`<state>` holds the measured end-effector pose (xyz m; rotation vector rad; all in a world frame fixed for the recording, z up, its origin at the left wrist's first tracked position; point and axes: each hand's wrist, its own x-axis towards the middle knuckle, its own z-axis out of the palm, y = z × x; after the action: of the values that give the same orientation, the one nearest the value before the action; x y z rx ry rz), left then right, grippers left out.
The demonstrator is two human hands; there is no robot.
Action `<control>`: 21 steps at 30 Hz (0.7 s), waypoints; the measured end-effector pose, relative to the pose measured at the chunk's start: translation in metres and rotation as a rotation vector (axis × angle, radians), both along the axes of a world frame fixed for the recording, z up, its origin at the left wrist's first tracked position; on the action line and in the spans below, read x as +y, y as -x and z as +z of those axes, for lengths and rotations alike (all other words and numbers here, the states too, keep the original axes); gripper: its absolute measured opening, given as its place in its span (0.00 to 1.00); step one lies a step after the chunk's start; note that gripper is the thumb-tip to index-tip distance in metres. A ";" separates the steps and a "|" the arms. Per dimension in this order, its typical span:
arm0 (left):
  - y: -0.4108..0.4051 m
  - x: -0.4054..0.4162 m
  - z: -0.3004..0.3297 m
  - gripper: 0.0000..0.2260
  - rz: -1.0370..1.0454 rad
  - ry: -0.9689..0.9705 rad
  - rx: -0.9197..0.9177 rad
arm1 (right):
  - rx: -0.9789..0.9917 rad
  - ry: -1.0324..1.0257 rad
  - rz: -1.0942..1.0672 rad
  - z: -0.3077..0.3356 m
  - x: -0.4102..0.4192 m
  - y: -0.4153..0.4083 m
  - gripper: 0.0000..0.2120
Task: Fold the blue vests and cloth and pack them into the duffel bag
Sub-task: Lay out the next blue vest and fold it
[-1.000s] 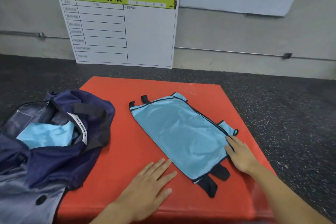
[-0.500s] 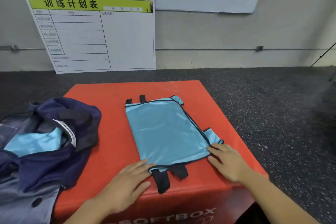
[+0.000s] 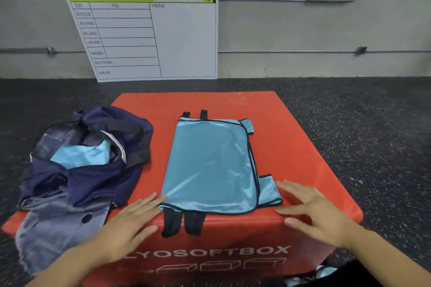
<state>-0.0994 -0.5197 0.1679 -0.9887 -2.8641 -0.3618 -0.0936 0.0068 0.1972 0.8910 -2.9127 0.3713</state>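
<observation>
Resting flat with fingers straight, the left hand [image 3: 127, 223] touches the near-left corner of the folded blue vest [image 3: 210, 168]; the right hand [image 3: 317, 212], spread open, lies just beside its right edge. Left beyond, the duffel bag [image 3: 77, 170] gapes open.

Grey wall [image 3: 279, 30], speckled floor [image 3: 349, 123], perhaps rubber

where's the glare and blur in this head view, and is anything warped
Head view: soft sheen streaks on the blue vest; the right hand is slightly motion-blurred, the small print on the whiteboard chart is unreadable; wide-angle warp tilts that chart and bows the red soft box edges; lighting is even, without hard shadows.
</observation>
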 end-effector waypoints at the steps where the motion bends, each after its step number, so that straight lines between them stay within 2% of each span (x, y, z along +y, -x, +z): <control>1: -0.002 0.001 0.001 0.24 0.008 0.004 -0.013 | 0.002 -0.019 0.025 0.003 -0.004 -0.003 0.16; 5: -0.003 0.005 0.004 0.23 0.018 0.022 0.017 | 0.009 -0.166 0.057 0.011 -0.020 -0.002 0.19; 9: 0.003 0.011 0.009 0.23 0.007 -0.034 -0.037 | -0.004 -0.250 0.098 0.013 -0.041 0.010 0.23; 13: 0.009 0.023 0.020 0.20 0.043 -0.302 -0.216 | 0.025 -0.222 0.143 0.008 -0.052 0.025 0.22; 15: 0.016 0.027 0.026 0.14 0.080 -0.451 -0.343 | 0.033 -0.096 0.140 0.004 -0.058 0.033 0.19; 17: 0.028 0.032 0.034 0.10 0.118 -0.560 -0.404 | 0.021 0.173 0.090 0.002 -0.062 0.044 0.15; 21: 0.058 0.040 0.051 0.19 0.202 -0.852 -0.450 | -0.328 0.826 -0.116 0.019 -0.073 0.071 0.13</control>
<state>-0.1574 -0.4802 0.2191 -0.4782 -2.6050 -1.7601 -0.1643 -0.0661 0.2160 0.5462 -2.5953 1.6653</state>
